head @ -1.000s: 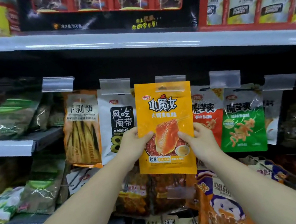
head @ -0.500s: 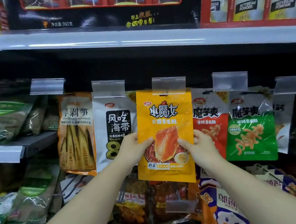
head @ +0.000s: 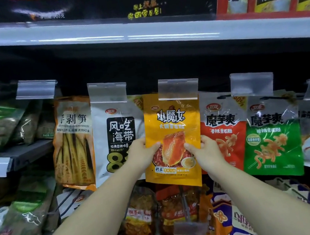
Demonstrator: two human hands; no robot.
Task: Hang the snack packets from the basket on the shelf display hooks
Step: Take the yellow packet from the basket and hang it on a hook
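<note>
Now I am holding the orange snack packet (head: 173, 134) up against the display with both hands, my left hand (head: 142, 154) pinching its left edge with the thumb lying across the front, and my right hand (head: 204, 149) pinching its right edge the same way. A second ago the packet's top edge was standing clear in front of the clear price tag holder (head: 178, 91) on the middle hook; since then I have been bringing it in and under, so the holder is now overlapping the top strip of the packet and hiding the hang hole. I cannot tell whether the hook is already passing through that hole, but I am judging that the threading is under way rather than finished, since both hands are still carrying the packet's weight. It is hanging upright between the white seaweed packet (head: 117, 141) on its left and the red konjac packet (head: 224, 132) on its right, with the green konjac packet (head: 271, 139) farther right and the bamboo shoot packet (head: 73, 142) farther left. Next I am expecting to push the packet back along the hook and then let go. The basket is not in view.
</note>
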